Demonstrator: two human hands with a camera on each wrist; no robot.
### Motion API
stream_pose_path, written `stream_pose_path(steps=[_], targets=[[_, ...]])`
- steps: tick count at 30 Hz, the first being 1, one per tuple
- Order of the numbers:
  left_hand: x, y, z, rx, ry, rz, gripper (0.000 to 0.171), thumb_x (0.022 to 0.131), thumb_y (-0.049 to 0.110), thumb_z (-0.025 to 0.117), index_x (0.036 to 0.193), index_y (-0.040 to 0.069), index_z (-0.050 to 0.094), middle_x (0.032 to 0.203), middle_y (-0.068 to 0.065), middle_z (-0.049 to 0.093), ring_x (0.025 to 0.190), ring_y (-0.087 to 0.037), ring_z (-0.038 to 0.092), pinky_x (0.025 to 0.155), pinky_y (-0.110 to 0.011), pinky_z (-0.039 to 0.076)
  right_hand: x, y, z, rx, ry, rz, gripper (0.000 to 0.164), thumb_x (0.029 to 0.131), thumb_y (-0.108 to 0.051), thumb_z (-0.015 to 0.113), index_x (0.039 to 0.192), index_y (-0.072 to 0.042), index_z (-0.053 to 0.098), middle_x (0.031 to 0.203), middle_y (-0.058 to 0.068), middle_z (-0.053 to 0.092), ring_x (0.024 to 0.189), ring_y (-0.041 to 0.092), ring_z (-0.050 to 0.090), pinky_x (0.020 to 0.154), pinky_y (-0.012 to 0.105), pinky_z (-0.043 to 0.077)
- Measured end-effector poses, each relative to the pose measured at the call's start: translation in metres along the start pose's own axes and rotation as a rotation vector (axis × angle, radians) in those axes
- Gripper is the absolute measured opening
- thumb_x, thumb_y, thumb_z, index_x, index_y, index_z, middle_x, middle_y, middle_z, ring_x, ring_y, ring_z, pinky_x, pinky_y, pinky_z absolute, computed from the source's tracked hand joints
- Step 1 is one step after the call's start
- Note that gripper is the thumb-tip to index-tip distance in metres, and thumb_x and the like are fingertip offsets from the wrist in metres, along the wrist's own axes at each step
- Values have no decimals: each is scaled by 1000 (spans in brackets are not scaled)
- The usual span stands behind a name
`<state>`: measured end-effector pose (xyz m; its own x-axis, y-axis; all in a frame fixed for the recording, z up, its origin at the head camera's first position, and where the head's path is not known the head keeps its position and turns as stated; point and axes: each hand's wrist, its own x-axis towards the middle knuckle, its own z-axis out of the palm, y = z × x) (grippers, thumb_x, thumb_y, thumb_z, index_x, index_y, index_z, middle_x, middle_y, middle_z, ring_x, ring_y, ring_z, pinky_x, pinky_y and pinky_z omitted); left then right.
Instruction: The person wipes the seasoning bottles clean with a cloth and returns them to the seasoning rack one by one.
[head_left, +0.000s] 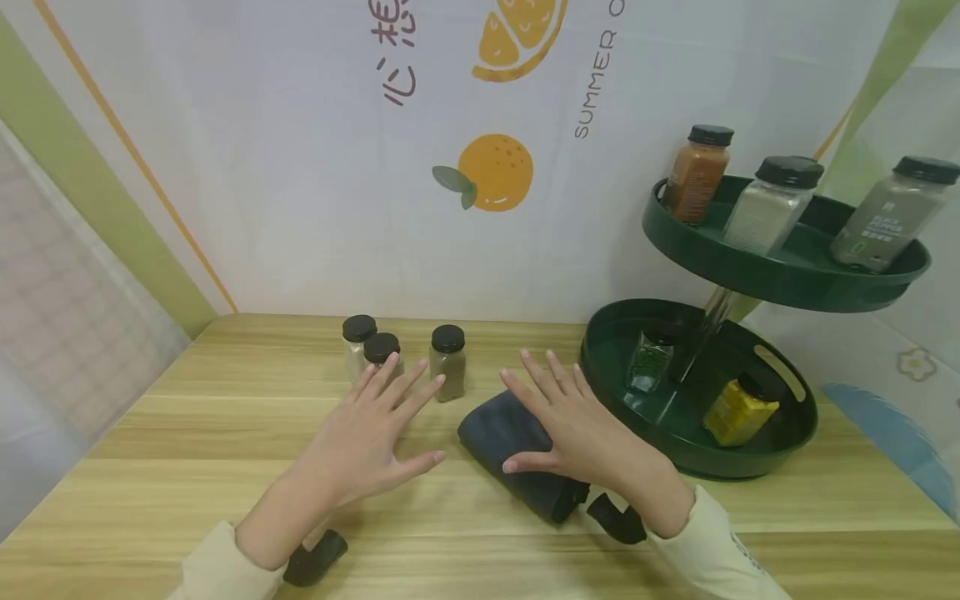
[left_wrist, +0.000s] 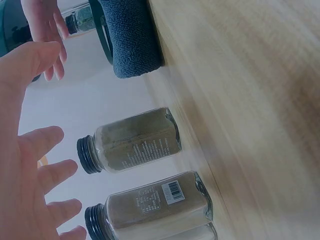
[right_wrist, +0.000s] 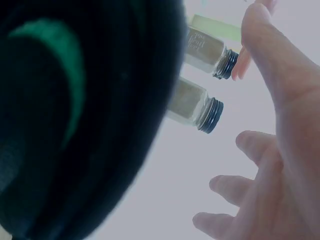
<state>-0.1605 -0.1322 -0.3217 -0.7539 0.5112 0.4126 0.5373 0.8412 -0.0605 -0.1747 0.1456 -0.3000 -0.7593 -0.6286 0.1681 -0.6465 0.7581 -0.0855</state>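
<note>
Both hands hover over the wooden table with fingers spread and nothing held. My left hand [head_left: 363,442] is nearest to a group of spice jars with black lids: a jar of brownish powder [head_left: 447,367] and a pair to its left, the front jar [head_left: 381,348] partly hidden by my fingertips, the pale one [head_left: 357,346] behind it. In the left wrist view, the brownish jar [left_wrist: 140,140] and the barcoded jar [left_wrist: 160,202] stand apart from the fingers. My right hand [head_left: 581,425] is above a rolled dark blue towel [head_left: 498,433], covering part of it.
A two-tier dark green rack [head_left: 783,271] stands at the right. Its upper tray carries an orange-brown jar [head_left: 697,175], a pale jar [head_left: 772,208] and a black pepper jar [head_left: 892,217]. Below are a green herb jar [head_left: 649,362] and a yellow-labelled jar [head_left: 738,410]. A printed cloth [head_left: 315,208] hangs behind.
</note>
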Motion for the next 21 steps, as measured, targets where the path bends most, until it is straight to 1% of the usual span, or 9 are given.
stream_pose_path(steps=[3,5,7,12,14,17,21], targets=[[0,-1,0,7,10,6,80,80,65,53,144,21,34,151,-7,31,139,-38,23,113,-52,22,0,-3,1,19,-23,1,97,74,-66,59,150,-22,18,156,14,6,142,41,3,109,64,13],[0,-1,1,7,14,7,80,80,65,53,144,21,34,151,-7,31,139,-38,23,112,-52,23,0,-7,1,36,-61,17,96,75,-65,59,149,-21,18,156,14,7,141,42,6,108,64,16],[0,-1,1,8,13,8,81,80,65,54,144,21,34,151,-7,31,139,-37,23,112,-52,22,0,-11,2,67,-126,51,95,76,-63,60,149,-21,18,156,15,9,140,44,11,107,64,20],[0,-1,1,13,0,10,81,80,66,52,145,21,33,152,-6,29,140,-37,22,113,-51,21,2,-21,8,133,-348,176,95,76,-63,60,150,-26,13,155,14,15,138,43,20,105,61,28],[0,-1,1,15,-2,10,80,80,66,51,145,22,33,152,-6,29,140,-36,22,114,-51,21,4,-24,12,129,-409,206,96,76,-64,59,150,-26,12,155,14,15,138,42,21,104,60,30],[0,-1,0,17,9,13,81,80,66,52,144,21,34,151,-6,30,139,-37,23,114,-51,21,5,-27,17,120,-447,221,99,75,-66,58,150,-23,11,154,15,17,138,42,23,103,61,32],[-1,-1,1,19,15,19,80,79,65,54,144,21,35,150,-7,32,139,-37,24,113,-51,22,7,-29,22,110,-437,220,104,73,-67,60,150,-17,10,153,17,19,136,43,25,100,64,32]])
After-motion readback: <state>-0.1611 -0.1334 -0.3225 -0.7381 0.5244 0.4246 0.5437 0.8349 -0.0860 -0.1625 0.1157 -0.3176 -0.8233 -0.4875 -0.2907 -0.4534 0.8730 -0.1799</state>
